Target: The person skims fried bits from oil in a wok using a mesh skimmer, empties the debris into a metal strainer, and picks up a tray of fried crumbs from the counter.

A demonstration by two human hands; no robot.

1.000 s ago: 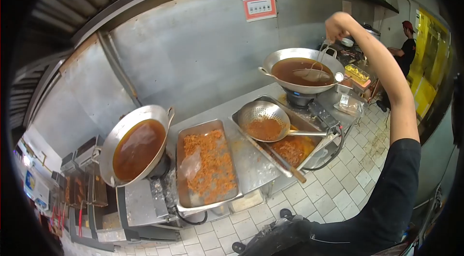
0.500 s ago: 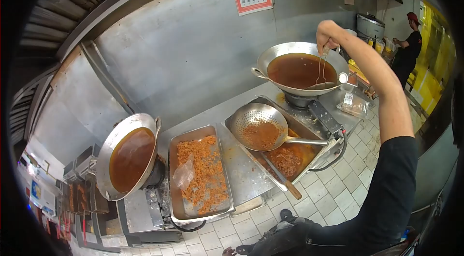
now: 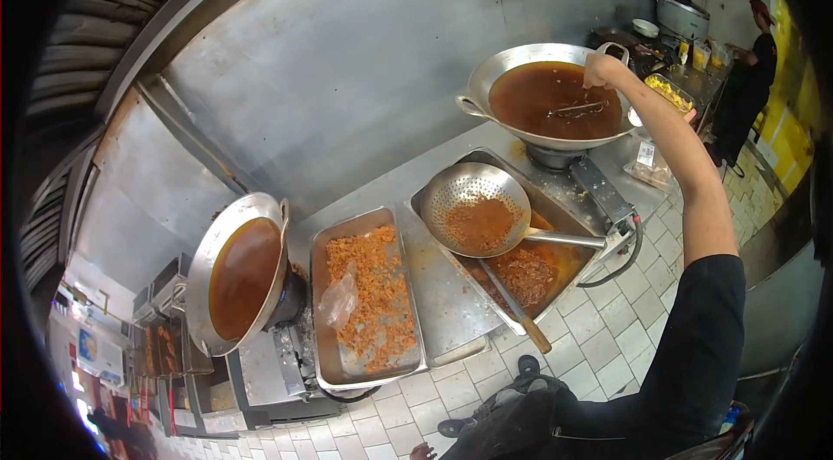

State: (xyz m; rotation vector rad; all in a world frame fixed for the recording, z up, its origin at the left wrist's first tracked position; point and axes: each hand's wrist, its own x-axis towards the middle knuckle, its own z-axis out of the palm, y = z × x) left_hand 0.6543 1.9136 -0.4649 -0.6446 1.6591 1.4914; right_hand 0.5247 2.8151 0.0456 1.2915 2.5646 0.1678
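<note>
My right hand (image 3: 603, 71) is closed around the handle of a wire-framed utensil (image 3: 577, 109) over the right wok (image 3: 486, 69). The utensil's head lies partly under the dark oil; my fingers hide most of its handle. My left hand (image 3: 423, 452) shows only partly at the bottom edge, low over the floor, its fingers apart and nothing visible in them. In front of the wok, a perforated ladle (image 3: 482, 208) with reddish crumbs rests across a deep tray (image 3: 568, 286) of oily crumbs. A wooden-handled tool (image 3: 531, 331) leans there too.
A second oil-filled wok (image 3: 198, 286) stands left, beside a metal tray (image 3: 416, 330) of orange crumbs and a plastic bag (image 3: 339, 299). A gas hose (image 3: 638, 252) loops past the counter's front edge. Another person (image 3: 757, 87) stands at the far right counter.
My right hand has lowered toward the oil, and the utensil's head now lies flatter in it. The view has shifted. My left hand has come into view at the bottom edge.
</note>
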